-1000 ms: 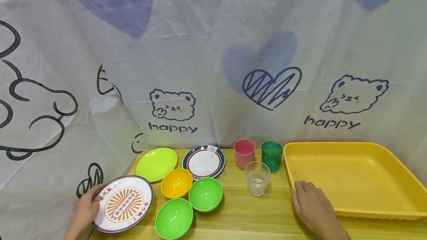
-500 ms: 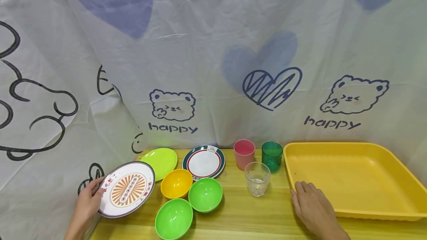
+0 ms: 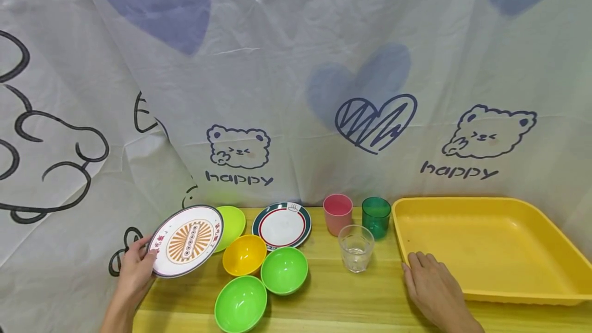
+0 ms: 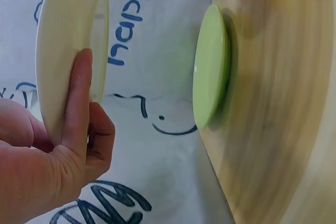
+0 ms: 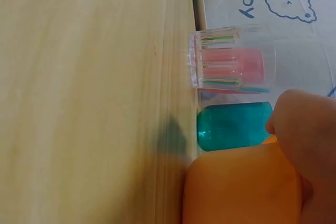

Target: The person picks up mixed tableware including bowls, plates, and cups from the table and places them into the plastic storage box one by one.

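Head view: the left hand [image 3: 136, 266] gripped the printed plate [image 3: 187, 241] by its left edge, thumb on the face. The plate was raised and tilted, partly hiding the lime plate [image 3: 232, 224]. The edge hold presumably spared its printed centre. The right hand [image 3: 435, 288] lay over the left rim of the yellow tray [image 3: 501, 240], perhaps to steady it.

Left wrist view: the printed plate hung clear of the wooden table [image 4: 286, 108], one finger extended along its underside, apparently to bear weight that a one-edge grip left unsupported.

Right wrist view: whether the right hand clasped the rim or merely rested there could not be determined. The green cup [image 5: 233, 127] stood upright just beside the yellow tray.
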The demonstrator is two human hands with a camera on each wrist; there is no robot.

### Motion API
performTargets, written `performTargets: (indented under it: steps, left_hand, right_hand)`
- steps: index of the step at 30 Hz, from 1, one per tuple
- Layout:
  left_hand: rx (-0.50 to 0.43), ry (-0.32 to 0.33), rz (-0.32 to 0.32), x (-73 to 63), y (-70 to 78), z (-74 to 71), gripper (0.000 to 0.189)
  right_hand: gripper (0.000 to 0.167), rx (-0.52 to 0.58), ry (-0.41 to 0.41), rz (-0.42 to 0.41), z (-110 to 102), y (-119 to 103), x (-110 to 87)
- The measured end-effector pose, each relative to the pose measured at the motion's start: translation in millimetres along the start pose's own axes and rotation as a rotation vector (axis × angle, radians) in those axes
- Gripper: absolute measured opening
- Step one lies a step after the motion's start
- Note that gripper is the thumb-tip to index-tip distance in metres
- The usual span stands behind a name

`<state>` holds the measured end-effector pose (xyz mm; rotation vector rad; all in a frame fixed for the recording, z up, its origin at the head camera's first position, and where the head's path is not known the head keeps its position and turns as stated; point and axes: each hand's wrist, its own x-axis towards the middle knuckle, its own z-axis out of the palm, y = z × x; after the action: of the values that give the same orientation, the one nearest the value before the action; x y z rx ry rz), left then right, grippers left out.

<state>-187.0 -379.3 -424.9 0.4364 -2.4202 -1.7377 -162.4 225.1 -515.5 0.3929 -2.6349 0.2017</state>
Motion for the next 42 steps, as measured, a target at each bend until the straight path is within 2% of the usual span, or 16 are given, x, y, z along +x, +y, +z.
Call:
performTargets:
  steps: [8, 15, 19, 23, 34, 42]
  left_hand:
    - [-0.033, -0.027, 0.019, -2.7, 7.4, 15.6, 0.056]
    - [-0.053, -0.024, 0.024, -3.1, 14.2, 28.6, 0.056]
    - [-0.074, -0.05, 0.021, -1.7, 18.4, 36.3, 0.055]
    - [-0.104, -0.074, 0.017, -0.8, 23.4, 44.4, 0.055]
    - [-0.155, -0.082, 0.028, -7.1, 35.6, 65.0, 0.054]
    - [-0.204, -0.105, 0.047, -7.4, 45.6, 86.0, 0.052]
  right_hand:
    - [0.027, -0.013, 0.014, -0.012, 0, 0, -0.4]
    - [0.026, -0.011, 0.041, -0.031, 1, 0, 0.1]
    - [0.027, -0.012, 0.049, -0.033, 1, 1, -0.6]
    - [0.027, -0.013, 0.04, -0.023, 1, 1, -1.3]
    - [0.027, -0.008, 0.006, -0.016, 2, 0, -0.9]
    - [0.029, -0.015, -0.02, -0.024, 1, 0, -0.1]
